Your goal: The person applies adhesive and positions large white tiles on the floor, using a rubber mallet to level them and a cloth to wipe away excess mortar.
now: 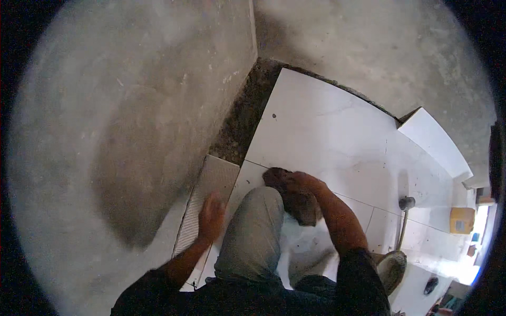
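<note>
My left hand (212, 215) is over a narrow cut tile (224, 176) along the left wall; its fingers are blurred, so their grip is unclear. My right hand (305, 181) is closed on a dark brown rag (308, 208) beside my bent, grey-trousered knee, over large white marbled tiles (321, 126). Between the tiles and the left wall runs a strip of rough dark ground (240, 113).
Bare grey walls (147, 68) meet in the corner ahead. A white tile (432, 137) leans on the right wall. At right are a mallet (406, 203), an oval pan (392, 266), a yellow jerrycan (461, 220) and a bright opening at the edge.
</note>
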Demonstrator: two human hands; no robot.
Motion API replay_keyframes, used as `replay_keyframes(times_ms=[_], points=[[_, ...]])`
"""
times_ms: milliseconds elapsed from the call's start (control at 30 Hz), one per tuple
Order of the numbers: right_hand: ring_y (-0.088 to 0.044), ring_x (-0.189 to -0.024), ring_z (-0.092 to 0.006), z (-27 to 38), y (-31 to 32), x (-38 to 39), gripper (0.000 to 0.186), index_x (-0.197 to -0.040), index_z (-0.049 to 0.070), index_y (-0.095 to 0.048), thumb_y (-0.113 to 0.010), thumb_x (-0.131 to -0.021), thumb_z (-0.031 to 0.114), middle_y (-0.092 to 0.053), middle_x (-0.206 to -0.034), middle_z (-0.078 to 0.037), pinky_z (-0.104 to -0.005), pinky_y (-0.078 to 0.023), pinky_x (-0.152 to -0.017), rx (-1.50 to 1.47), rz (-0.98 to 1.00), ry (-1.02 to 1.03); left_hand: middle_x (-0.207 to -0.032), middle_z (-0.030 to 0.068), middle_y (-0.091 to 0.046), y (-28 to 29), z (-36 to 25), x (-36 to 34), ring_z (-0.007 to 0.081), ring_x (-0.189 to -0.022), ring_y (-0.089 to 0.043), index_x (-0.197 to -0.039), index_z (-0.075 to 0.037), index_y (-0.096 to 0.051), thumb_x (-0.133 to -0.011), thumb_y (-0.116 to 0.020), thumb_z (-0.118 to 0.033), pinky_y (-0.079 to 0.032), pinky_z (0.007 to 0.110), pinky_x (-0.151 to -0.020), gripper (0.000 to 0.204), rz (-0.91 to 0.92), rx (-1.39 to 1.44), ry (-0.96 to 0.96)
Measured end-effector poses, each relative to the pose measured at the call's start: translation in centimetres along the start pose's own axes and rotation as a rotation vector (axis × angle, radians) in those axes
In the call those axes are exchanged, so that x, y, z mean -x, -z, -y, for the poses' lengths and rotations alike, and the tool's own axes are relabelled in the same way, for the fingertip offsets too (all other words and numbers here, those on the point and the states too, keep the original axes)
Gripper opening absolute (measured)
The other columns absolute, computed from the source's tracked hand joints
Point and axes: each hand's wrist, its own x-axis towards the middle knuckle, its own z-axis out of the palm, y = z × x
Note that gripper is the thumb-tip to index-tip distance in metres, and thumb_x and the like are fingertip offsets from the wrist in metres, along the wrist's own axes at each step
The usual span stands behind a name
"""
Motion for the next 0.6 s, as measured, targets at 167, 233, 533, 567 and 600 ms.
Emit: replay_keyframes(times_ms=[167,233,533,567,600], points=[[-0.059,-0.105,-0.0307,-8.1,-9.2,7.2,0.047,-0.116,0.003,-0.06,-0.061,-0.082,0.035,-0.059,-0.12,-0.018,-0.0424,-0.045,-0.092,-0.153,0.515,0.02,-0.14,0.0217,-0.038,-10.7,1.7,-15.8,0.0387,-0.129,-0.036,-0.137,-0.002,-0.035,-0.091,-0.053,-0.03,-0.028,0.048,-0.106,0.056,-0.043,-0.14,-0.228],[-0.059,-0.105,-0.0295,-9.1,-9.7,11.0,0.047,-0.116,0.004,-0.06,-0.061,-0.083,0.037,-0.059,-0.121,-0.017,-0.0418,-0.044,-0.093,-0.197,0.651,-0.074,-0.141,0.0219,-0.035,-14.9,4.2,-19.8,0.0398,-0.132,-0.031,-0.138,-0.003,-0.034,-0.091,-0.053,-0.03,-0.025,0.052,-0.107,0.059,-0.104,-0.327,-0.291],[-0.047,-0.119,-0.0378,-30.7,3.0,33.5,0.057,-0.127,0.008,-0.045,-0.064,-0.078,0.03,-0.048,-0.125,-0.023,-0.0499,-0.044,-0.093,0.176,-0.419,-1.28,-0.149,0.0238,-0.016,-25.2,-4.4,-20.2,0.0426,-0.138,-0.011,-0.143,-0.006,-0.026,-0.091,-0.047,-0.043,-0.007,0.063,-0.108,0.068,0.302,-0.954,-0.939],[-0.046,-0.119,-0.0414,-30.3,2.9,34.2,0.065,-0.128,0.009,-0.04,-0.068,-0.073,0.029,-0.045,-0.128,-0.02,-0.0527,-0.044,-0.093,0.047,-0.334,-1.482,-0.15,0.0239,-0.012,-25.5,-4.6,-20.1,0.0426,-0.139,-0.008,-0.144,-0.007,-0.025,-0.091,-0.044,-0.047,-0.005,0.063,-0.108,0.069,0.398,-1.01,-0.944],[-0.047,-0.119,-0.0409,-32.8,0.4,36.0,0.063,-0.126,0.01,-0.041,-0.068,-0.072,0.027,-0.046,-0.128,-0.019,-0.0525,-0.044,-0.093,-0.011,-0.327,-1.539,-0.15,0.0239,-0.012,-26.3,-5.2,-19.9,0.0426,-0.139,-0.008,-0.144,-0.007,-0.025,-0.091,-0.044,-0.047,-0.005,0.063,-0.108,0.069,0.406,-1.018,-0.976]])
